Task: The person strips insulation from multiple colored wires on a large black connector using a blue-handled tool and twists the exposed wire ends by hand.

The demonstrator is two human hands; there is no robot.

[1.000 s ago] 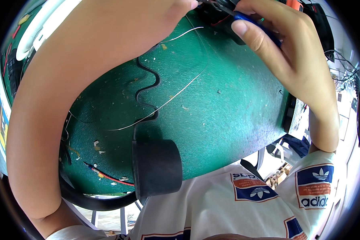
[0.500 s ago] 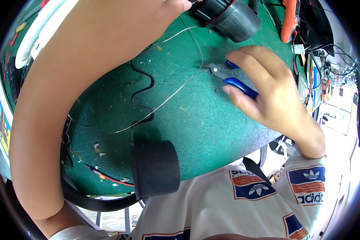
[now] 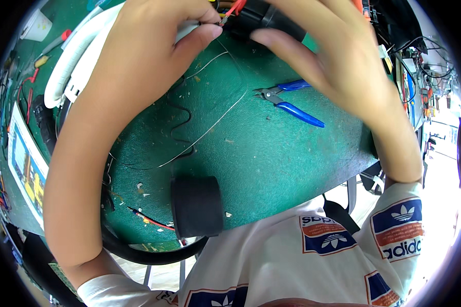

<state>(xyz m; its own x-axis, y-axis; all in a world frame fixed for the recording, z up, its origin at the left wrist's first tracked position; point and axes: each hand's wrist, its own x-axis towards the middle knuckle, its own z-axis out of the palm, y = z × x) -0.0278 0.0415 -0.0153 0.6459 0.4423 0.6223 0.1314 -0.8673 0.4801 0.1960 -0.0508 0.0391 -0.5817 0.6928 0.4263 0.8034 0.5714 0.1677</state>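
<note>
At the top edge my left hand (image 3: 189,25) pinches the end of a wire between thumb and finger, beside red wires (image 3: 235,8) and a bit of yellow. Next to them lies a black cylindrical housing (image 3: 276,23), partly hidden by my right hand (image 3: 338,51). The right hand is blurred, thumb apart from the fingers, its fingertips beyond the frame; it appears to hold nothing. Below it, blue-handled flush cutters (image 3: 297,113) lie on the green mat, jaws pointing left. A thin silvery wire (image 3: 210,131) and a wavy black cable (image 3: 182,115) lie left of them.
A short black cylinder (image 3: 197,207) stands by the near edge, with a red-and-black wire (image 3: 156,222) beside it. White curved tubing (image 3: 66,69) and a printed sheet (image 3: 25,163) are at the left. Small scraps dot the green mat (image 3: 271,169).
My right hand has let go of the flush cutters and moved up to the black housing. My left hand has shifted slightly left and down, and red wires now show beside it.
</note>
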